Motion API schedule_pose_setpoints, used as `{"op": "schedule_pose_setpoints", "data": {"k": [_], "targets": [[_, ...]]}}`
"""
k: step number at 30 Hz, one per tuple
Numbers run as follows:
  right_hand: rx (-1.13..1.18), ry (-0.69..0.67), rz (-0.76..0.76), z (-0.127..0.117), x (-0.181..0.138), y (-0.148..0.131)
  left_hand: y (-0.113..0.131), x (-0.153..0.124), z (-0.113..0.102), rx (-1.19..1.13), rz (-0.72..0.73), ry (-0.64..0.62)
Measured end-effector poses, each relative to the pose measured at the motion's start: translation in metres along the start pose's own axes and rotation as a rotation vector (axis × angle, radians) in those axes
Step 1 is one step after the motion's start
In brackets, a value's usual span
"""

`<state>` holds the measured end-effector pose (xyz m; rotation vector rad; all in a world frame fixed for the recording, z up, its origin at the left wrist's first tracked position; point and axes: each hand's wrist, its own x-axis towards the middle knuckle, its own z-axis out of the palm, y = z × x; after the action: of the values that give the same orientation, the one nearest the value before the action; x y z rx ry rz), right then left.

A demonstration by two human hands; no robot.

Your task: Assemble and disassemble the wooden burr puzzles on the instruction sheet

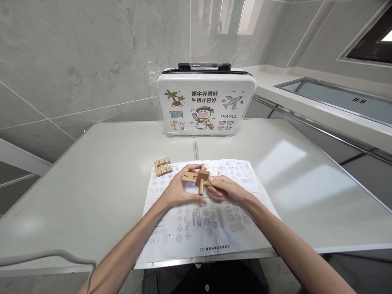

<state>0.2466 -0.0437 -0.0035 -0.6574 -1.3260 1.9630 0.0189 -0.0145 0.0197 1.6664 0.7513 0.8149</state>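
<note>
A light-brown wooden interlocking puzzle [202, 178] is between my two hands, above the printed sheet. It has a flat slotted plate, a block on that plate and a round rod [201, 188] passing crosswise. My left hand [177, 188] curves around the puzzle from the left, its thumb by the rod's near end and its fingers by the far end. With thumb and curled fingers, my right hand [226, 188] pinches the plate's right end. Beyond my left hand, a second wooden puzzle [161, 171] of small notched blocks lies at the sheet's far left corner.
The large printed instruction sheet [211, 241] lies on the white table [101, 175]. At the back stands a white cartoon-printed case [205, 87] in clear plastic. A grey cable [49, 254] crosses the near left corner; a counter with a sink [333, 98] is at right.
</note>
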Motion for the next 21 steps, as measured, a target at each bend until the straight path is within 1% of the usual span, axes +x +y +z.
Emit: {"op": "schedule_pose_setpoints", "data": {"k": [4,7,13,17,21], "targets": [[0.001,0.002,-0.005,-0.0004,0.0003,-0.0001,-0.0051,0.0007,-0.0011,-0.027,-0.001,-0.003],[0.015,0.05,-0.012,-0.0002,0.0008,0.0,-0.008,0.0024,-0.0004,-0.084,-0.004,0.002],[0.01,0.1,-0.027,0.0022,0.0016,-0.0022,-0.0044,0.0064,0.0013,-0.165,0.003,0.111],[0.062,0.119,-0.025,0.0015,0.0025,-0.0005,-0.0043,0.0064,0.0024,-0.195,-0.073,0.203],[0.12,0.166,-0.034,0.0007,0.0037,0.0025,-0.0042,0.0062,0.003,-0.23,-0.116,0.214]]}}
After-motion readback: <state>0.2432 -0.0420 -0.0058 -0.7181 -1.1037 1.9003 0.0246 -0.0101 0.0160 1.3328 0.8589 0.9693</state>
